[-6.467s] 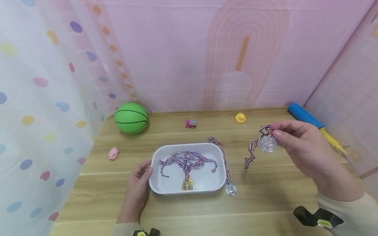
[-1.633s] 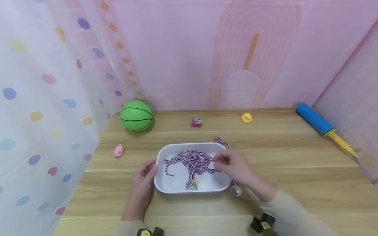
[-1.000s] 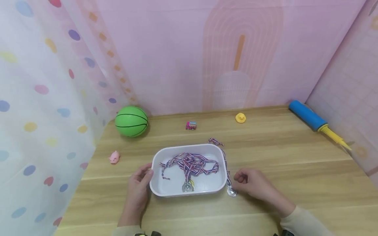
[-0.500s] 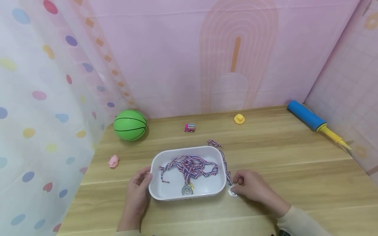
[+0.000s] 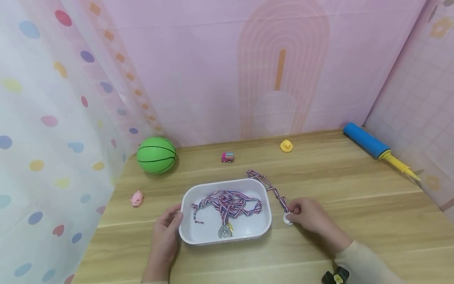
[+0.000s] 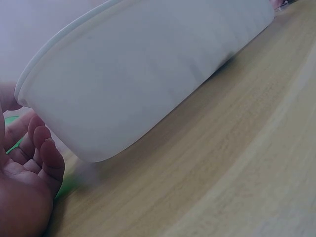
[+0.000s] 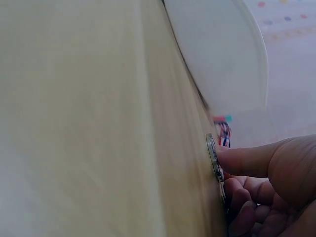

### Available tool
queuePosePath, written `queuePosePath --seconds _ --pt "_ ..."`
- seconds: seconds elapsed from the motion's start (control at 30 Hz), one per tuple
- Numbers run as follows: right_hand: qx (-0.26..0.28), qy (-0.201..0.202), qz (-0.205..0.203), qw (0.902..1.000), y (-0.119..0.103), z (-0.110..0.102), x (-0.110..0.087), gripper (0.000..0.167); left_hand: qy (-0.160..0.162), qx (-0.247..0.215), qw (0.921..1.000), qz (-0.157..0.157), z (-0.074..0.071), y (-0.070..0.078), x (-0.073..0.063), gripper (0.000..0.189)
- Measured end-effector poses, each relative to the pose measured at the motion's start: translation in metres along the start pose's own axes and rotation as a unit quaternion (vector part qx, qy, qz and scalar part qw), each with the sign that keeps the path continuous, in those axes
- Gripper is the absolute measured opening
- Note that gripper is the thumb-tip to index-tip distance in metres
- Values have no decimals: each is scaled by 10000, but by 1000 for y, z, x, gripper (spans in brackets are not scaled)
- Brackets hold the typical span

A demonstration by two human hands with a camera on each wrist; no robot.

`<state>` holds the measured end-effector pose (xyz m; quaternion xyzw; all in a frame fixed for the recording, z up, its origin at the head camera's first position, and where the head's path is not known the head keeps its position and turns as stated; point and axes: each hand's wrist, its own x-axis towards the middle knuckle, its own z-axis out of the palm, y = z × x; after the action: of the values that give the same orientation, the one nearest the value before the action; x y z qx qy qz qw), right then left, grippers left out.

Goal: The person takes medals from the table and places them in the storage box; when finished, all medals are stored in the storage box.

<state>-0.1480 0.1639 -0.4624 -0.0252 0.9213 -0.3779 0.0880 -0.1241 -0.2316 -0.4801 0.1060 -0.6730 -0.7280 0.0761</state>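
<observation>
My left hand holds the left end of a white plastic tub, thumb at the rim and fingers against the outer wall. Inside the tub lie striped ribbons in a tangle, with a silver medal partly covering a gold medal. To the right of the tub, my right hand pinches another silver medal close over the table. This medal's striped ribbon trails back behind the tub's corner. In the right wrist view the thumb presses the face of the medal.
A green ball and a pink toy pig are on the left of the wooden table. Farther back are a small toy truck and a yellow duck. A blue and yellow hand pump lies at the back right.
Earlier, my right hand put one silver medal into the tub. It then reached the other one beside the tub and has drawn it rightward, its ribbon following. The left hand stays at the tub.
</observation>
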Motion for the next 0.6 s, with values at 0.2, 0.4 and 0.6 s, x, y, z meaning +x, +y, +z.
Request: queuePosePath --seconds 0.2,0.4,0.6 --pt "-61 53 174 9998 12 -14 12 16 85 22 9999 -54 -1 -3 0 34" --pt "-91 128 162 9997 20 -26 19 19 11 -29 10000 1 0 -1 0 37" --pt "-78 195 262 9994 25 -35 23 24 3 -140 9999 3 1 0 -1 37"
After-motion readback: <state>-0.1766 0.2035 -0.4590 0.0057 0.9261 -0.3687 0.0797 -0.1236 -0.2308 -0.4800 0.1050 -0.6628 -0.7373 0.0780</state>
